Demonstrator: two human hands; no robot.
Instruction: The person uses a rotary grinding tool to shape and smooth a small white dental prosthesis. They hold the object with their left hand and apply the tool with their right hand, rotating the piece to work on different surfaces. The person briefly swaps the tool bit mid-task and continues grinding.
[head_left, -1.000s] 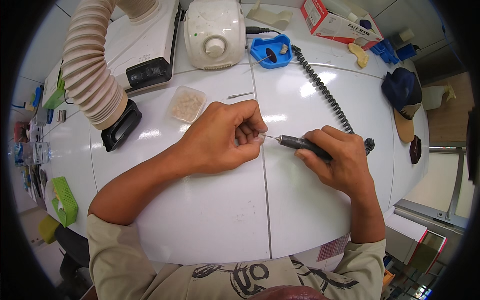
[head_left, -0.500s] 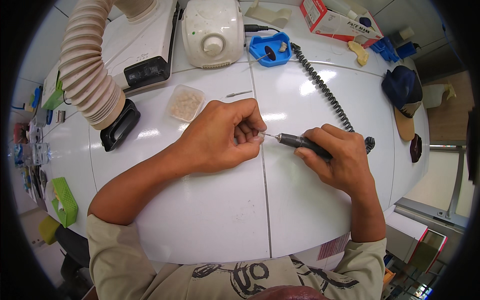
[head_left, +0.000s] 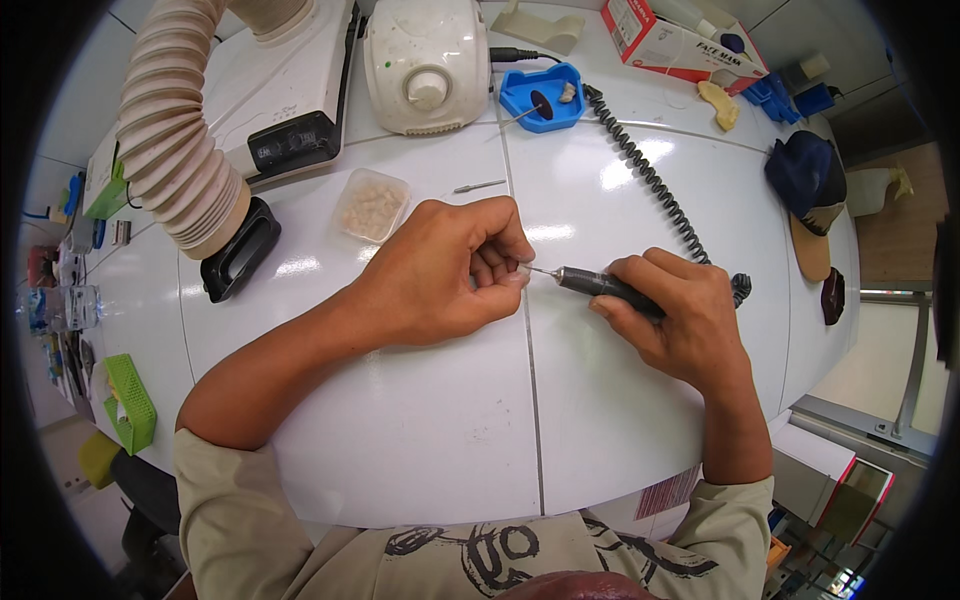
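Note:
My right hand (head_left: 688,318) is wrapped round a dark rotary handpiece (head_left: 608,288), held like a pen. From its metal nose a thin bur (head_left: 541,270) points left and meets the fingertips of my left hand (head_left: 440,270). Thumb and fingers of that hand are pinched on a small whitish piece (head_left: 523,268), mostly hidden by the fingers. Behind my left hand stands a clear plastic box (head_left: 372,205) of small pale tooth-like pieces. A loose metal bur (head_left: 479,186) lies just beyond my left knuckles.
A white control unit (head_left: 425,75) with a knob stands at the back. Its coiled black cord (head_left: 650,175) runs down toward my right hand. A ribbed suction hose (head_left: 175,130) ends in a black nozzle (head_left: 242,250) at left. A blue tray (head_left: 515,98) holds a dark disc.

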